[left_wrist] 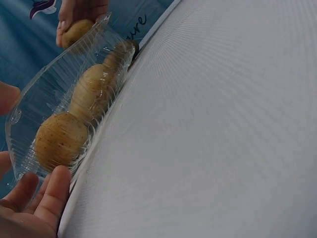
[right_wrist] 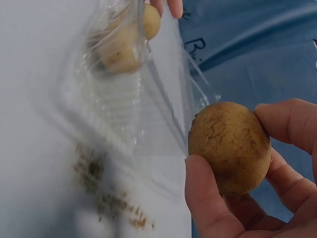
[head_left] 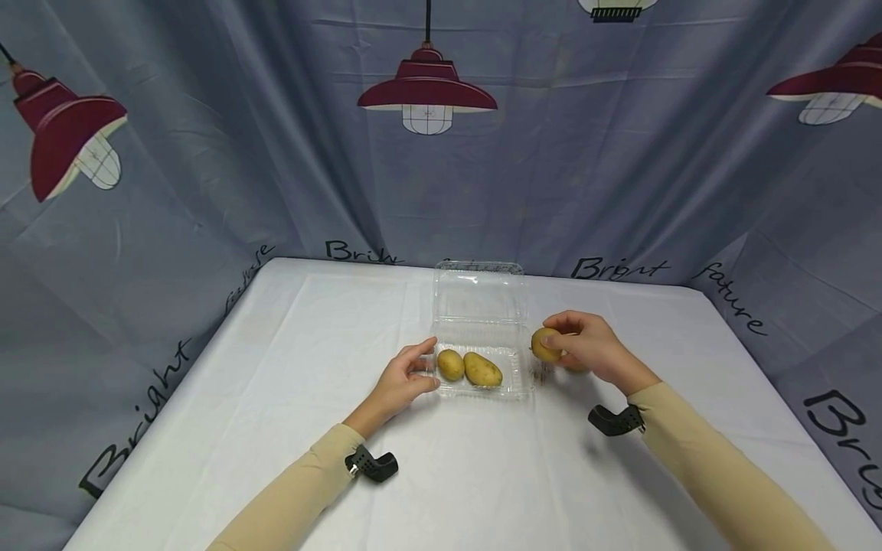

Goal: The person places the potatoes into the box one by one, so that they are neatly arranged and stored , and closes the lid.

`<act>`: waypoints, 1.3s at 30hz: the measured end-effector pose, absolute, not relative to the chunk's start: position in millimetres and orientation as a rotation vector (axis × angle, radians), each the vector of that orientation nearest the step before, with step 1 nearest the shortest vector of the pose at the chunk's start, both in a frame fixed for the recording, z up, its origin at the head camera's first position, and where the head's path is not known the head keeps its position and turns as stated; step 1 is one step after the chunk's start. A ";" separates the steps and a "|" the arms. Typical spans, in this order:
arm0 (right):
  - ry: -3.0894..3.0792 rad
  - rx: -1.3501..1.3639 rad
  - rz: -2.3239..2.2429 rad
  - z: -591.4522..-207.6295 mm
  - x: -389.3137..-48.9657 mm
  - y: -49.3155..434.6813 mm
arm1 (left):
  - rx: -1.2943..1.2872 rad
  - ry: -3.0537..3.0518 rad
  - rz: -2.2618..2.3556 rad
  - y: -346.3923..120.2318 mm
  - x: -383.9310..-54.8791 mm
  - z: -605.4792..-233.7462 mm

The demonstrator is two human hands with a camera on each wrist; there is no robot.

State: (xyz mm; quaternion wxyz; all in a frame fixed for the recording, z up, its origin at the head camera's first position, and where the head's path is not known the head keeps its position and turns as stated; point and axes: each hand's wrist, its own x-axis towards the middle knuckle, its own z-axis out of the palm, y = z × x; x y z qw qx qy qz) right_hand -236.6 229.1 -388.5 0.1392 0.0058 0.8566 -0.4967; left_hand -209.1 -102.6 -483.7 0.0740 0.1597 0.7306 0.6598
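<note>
A clear plastic clamshell container lies on the white table with its lid raised at the back. Inside it are a round potato and a longer potato, side by side. My left hand holds the container's left end, thumb near the front corner and fingers toward the back. Just off the right end, my right hand pinches another potato between thumb and fingers, raised above the table. A further potato shows partly from behind that hand.
Brown crumbs of dirt lie on the tablecloth beside the container's right end. The open lid stands up behind the tray. A grey-blue curtain with printed lamps hangs along the table's back and sides.
</note>
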 end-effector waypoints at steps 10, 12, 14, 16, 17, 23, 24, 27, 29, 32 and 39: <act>2.502 -0.055 -1.425 -388.3 -246.5 202.7 | 0.498 2.191 1.989 -102.5 -210.4 -487.9; 2.505 -0.074 -1.425 -388.5 -247.4 198.5 | 0.502 2.196 1.987 -102.7 -210.5 -488.3; 2.500 -0.087 -1.427 -389.2 -248.2 194.6 | 0.501 2.194 1.984 -102.3 -210.0 -487.2; 2.483 -0.094 -1.437 -390.5 -249.3 191.1 | 0.504 2.193 1.984 -102.3 -209.5 -486.7; 2.477 -0.096 -1.438 -391.0 -249.8 189.4 | 0.504 2.190 1.984 -102.1 -209.2 -486.1; 2.469 -0.102 -1.410 -394.2 -253.2 180.0 | 0.507 2.192 1.982 -102.2 -208.4 -484.3; 2.471 -0.105 -1.403 -394.6 -253.7 178.5 | 0.508 2.194 1.982 -102.3 -208.4 -484.1; 2.481 -0.113 -1.384 -395.9 -255.0 173.5 | 0.505 2.197 1.984 -102.7 -208.7 -483.9; 2.489 -0.118 -1.373 -396.5 -255.0 169.9 | 0.509 2.200 1.985 -102.7 -209.4 -484.5; 2.504 -0.135 -1.357 -398.1 -254.8 165.3 | 0.507 2.203 1.981 -102.6 -210.2 -484.8; 2.535 -0.170 -1.329 -400.3 -253.7 157.5 | 0.495 2.201 1.977 -102.4 -209.6 -483.2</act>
